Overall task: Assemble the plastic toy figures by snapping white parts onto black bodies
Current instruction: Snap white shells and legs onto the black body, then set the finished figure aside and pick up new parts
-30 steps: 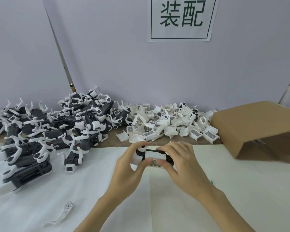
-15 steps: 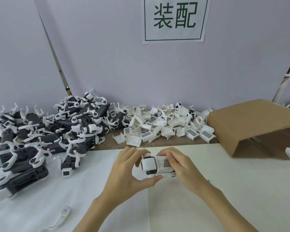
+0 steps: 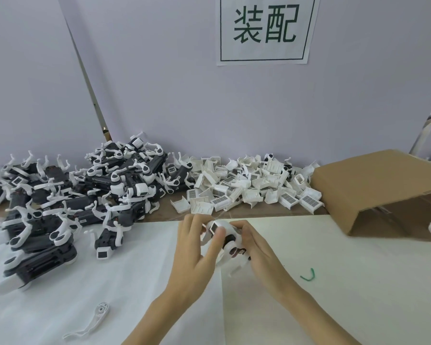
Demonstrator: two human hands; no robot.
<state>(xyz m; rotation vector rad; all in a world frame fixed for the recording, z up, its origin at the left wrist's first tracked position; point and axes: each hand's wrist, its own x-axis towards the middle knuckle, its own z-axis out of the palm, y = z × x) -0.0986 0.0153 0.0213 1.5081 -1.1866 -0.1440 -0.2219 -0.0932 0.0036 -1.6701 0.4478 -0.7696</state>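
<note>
Both of my hands hold one toy figure (image 3: pixel 230 247) above the white sheet in the middle of the table. It has a black body with white parts on it and is tilted, a small framed end facing up left. My left hand (image 3: pixel 192 255) grips its left end with the thumb on top. My right hand (image 3: pixel 261 252) curls round its right side from behind. A pile of loose white parts (image 3: pixel 249 190) lies at the back centre. A heap of black bodies with white arms (image 3: pixel 80 192) fills the back left.
A brown cardboard box (image 3: pixel 373 183) lies on its side at the right. One loose white arm part (image 3: pixel 90 319) rests on the sheet near the front left. A small green scrap (image 3: pixel 309 275) lies right of my hands. A wall with a paper sign (image 3: pixel 264 28) stands behind.
The figure has been turned in my hands from lying level to a tilted pose, and both hands have shifted their hold round it. The camera view has moved slightly.
</note>
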